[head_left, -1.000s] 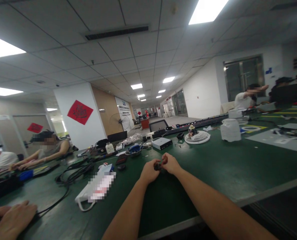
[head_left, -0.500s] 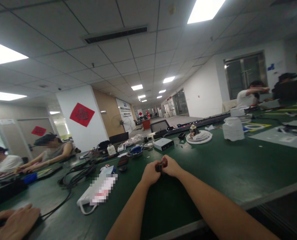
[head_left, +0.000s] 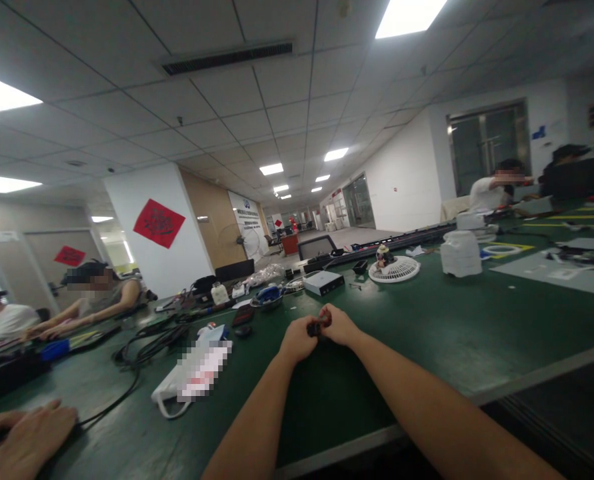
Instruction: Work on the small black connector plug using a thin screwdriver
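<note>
My left hand (head_left: 297, 340) and my right hand (head_left: 341, 327) meet over the green table (head_left: 427, 347), fingers curled inward. Between them they grip a small dark part (head_left: 315, 328) with a reddish-brown side toward the right hand. Fingers cover much of it, and it is too small to name. Beyond the hands lies a grey-white box (head_left: 323, 283) with dark ports on its front. To its right, a white round fan grille (head_left: 394, 269) lies flat with a small motor-like piece (head_left: 384, 255) standing on it.
A pale bag (head_left: 191, 373), a black mouse (head_left: 243, 331), a dark phone-like slab (head_left: 243, 315) and black cables (head_left: 147, 353) lie leftward. Another person's hand (head_left: 31, 440) rests at the lower left. White wrapped stack (head_left: 461, 255) stands rightward. Several people sit around the table.
Both hands stay together on the small dark part, which appears slightly turned between the fingers. The whole view has shifted a little, with most things now slightly further left and higher.
</note>
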Demonstrator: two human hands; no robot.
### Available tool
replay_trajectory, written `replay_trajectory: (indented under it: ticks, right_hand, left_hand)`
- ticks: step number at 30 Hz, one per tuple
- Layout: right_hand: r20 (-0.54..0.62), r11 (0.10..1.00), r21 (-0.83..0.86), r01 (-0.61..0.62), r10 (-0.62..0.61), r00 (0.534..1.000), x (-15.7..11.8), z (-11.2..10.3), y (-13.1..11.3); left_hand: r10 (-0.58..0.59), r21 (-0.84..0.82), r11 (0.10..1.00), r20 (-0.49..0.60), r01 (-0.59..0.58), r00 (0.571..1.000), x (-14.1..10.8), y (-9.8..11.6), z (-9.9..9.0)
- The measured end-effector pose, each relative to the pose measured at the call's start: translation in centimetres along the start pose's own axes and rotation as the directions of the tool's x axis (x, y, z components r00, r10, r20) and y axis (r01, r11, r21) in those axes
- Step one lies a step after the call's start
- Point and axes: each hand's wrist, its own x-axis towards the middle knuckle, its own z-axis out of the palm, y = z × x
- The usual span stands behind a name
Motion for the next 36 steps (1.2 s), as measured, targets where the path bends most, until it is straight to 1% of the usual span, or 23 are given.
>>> replay_trajectory:
  ticks: [14,21,27,32,36]
  right_hand:
    - [0.003,1.0,-0.02,0.012,-0.012,1.0,0.04,0.06,-0.06]
    - [0.007,0.999,-0.043,0.014,-0.014,1.0,-0.11,-0.26,-0.33]
    - [-0.005,0.996,-0.085,-0.021,0.021,1.0,-0.21,-0.64,-0.32]
    - [-0.042,0.991,-0.118,-0.063,0.058,0.997,-0.14,-0.72,-0.21]
    - [-0.069,0.99,-0.125,-0.071,0.063,0.996,-0.13,-0.82,-0.12]
  left_hand:
    - [-0.015,0.018,1.0,0.007,0.014,1.0,0.0,-0.09,0.18]
    - [-0.024,0.014,1.0,0.016,0.023,1.0,-0.01,0.01,0.05]
    - [-0.031,0.008,0.999,0.024,0.031,0.999,-0.02,0.15,0.0]
    - [-0.043,0.0,0.999,0.027,0.043,0.999,-0.01,0.26,-0.1]
    - [-0.041,-0.012,0.999,0.011,0.041,0.999,0.0,0.48,-0.19]
